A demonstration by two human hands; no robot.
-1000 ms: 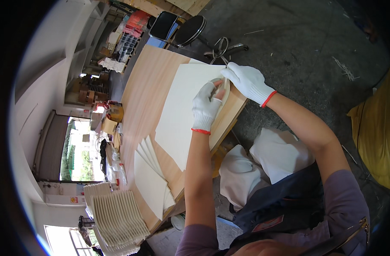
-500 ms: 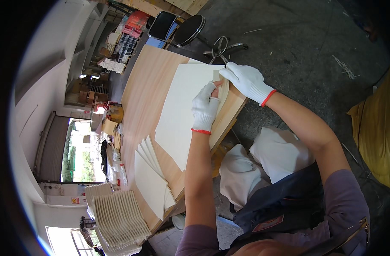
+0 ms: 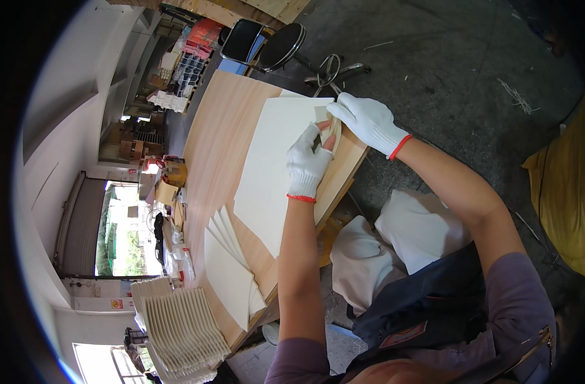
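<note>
A stack of large off-white sheets (image 3: 260, 173) lies on the wooden table. My left hand (image 3: 307, 163), in a white knitted glove with bare thumb and fingertip showing, rests over the sheets' right edge. Its thumb and forefinger are spread apart, with nothing plainly held between them. At the far right corner my gloved right hand (image 3: 369, 121) is closed on the edge of the sheets, thumb on top; its other fingers are partly hidden. Between the hands the sheet edge bends up a little. Beside the left fingertips shows a small greyish-beige rectangular piece (image 3: 320, 113).
Several fanned white sheets (image 3: 232, 272) lie nearer on the wooden table (image 3: 212, 141). A tall pile of cream ribbed pieces (image 3: 180, 326) stands at the lower left. Beyond the table is a black swivel chair (image 3: 283, 46). Yellow cloth (image 3: 561, 185) hangs at the right.
My left thumb has moved away from the forefinger, so the hand has opened. My right hand stays at the corner, almost unmoved. The view has shifted slightly.
</note>
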